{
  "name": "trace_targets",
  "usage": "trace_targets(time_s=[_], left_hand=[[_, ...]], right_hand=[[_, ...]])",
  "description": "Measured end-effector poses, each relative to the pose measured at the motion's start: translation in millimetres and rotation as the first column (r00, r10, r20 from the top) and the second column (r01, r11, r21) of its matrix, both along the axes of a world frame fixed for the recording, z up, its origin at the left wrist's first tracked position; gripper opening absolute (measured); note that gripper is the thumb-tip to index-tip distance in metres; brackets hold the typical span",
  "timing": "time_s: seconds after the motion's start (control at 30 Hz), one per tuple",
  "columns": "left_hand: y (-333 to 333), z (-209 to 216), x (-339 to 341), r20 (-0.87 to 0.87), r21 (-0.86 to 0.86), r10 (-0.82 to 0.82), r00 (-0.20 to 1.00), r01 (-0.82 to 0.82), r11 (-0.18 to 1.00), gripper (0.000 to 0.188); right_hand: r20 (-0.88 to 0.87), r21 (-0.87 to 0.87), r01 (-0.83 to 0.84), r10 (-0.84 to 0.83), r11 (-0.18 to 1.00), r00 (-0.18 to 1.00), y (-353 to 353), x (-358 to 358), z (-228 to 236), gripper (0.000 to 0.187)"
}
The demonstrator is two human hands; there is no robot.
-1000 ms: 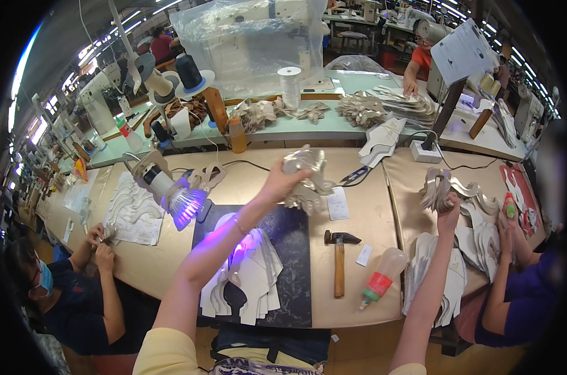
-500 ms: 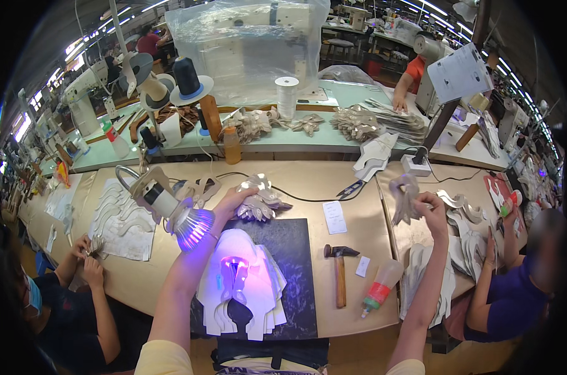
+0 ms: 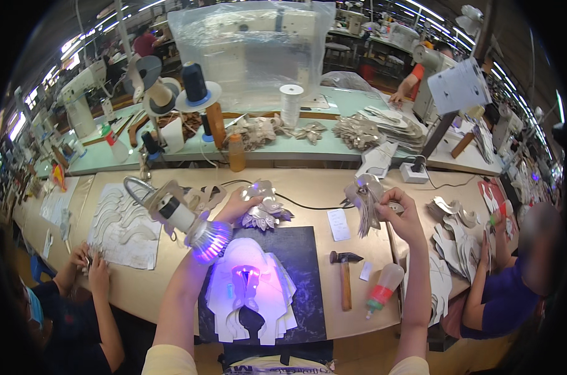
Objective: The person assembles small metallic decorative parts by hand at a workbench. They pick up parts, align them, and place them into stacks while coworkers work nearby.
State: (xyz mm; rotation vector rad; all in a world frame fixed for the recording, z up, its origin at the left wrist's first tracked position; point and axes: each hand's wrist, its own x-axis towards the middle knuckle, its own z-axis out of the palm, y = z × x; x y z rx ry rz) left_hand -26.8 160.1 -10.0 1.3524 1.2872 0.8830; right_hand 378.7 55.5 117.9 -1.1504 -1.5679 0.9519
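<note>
At the mat's (image 3: pixel 305 269) far edge: first bundle (image 3: pixel 265 209) of silvery pieces, left hand (image 3: pixel 238 205) closed around its left side. Right hand (image 3: pixel 401 215): fingers pinching a second bundle (image 3: pixel 365 200), shifted inward since a moment ago, so the two bundles now sit closer together. Also present: white cut pieces (image 3: pixel 238 255) stacked on the mat; hammer (image 3: pixel 345 281); bottle (image 3: pixel 386 284) (nozzle toward the near edge). Obstruction: lit lamp (image 3: pixel 177 215), covering part of the left forearm; black cord (image 3: pixel 305 204) behind the bundles.

Gold-tan worktable (image 3: pixel 308 181) spreading beneath left hand (image 3: pixel 238 204) and right hand (image 3: pixel 403 215), black board (image 3: pixel 309 269) lying on the body side of the left, paper card (image 3: pixel 338 225) lying between the two, wooden-handled hammer (image 3: pixel 346 287) and red-banded squeeze bottle (image 3: pixel 381 289) resting on the body side of the right.
</note>
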Motion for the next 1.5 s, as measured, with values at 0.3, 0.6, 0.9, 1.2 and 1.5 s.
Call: trace_targets(time_s=[0.3, 0.6, 0.9, 1.2, 1.5], left_hand=[[-8, 39, 5, 0.471, -0.039, -0.202, 0.859, 0.249, 0.968, 0.049], [17, -3, -23, -0.342, -0.068, -0.057, 0.938, 0.035, 0.997, 0.099], [16, -2, -28, -0.608, 0.039, -0.082, 0.790, 0.134, 0.990, 0.087], [10, -15, -54, -0.514, 0.227, 0.084, 0.854, 0.040, 0.973, 0.066], [-3, -15, -33, -0.700, 0.369, 0.213, 0.682, 0.089, 0.925, 0.053]], right_hand=[[-0.299, -0.351, -0.198, 0.091, 0.915, 0.950, 60, -56, -102, 0.028], [0.205, -0.314, 0.110, -0.046, 0.943, 0.978, 69, -60, -140, 0.043], [0.521, 0.019, 0.230, -0.206, 0.973, 0.828, 67, -59, -117, 0.039], [0.515, 0.071, 0.112, -0.132, 0.991, 0.847, 98, -97, -63, 0.030], [0.556, 0.058, -0.046, 0.006, 0.997, 0.831, 139, -173, -28, 0.029]])
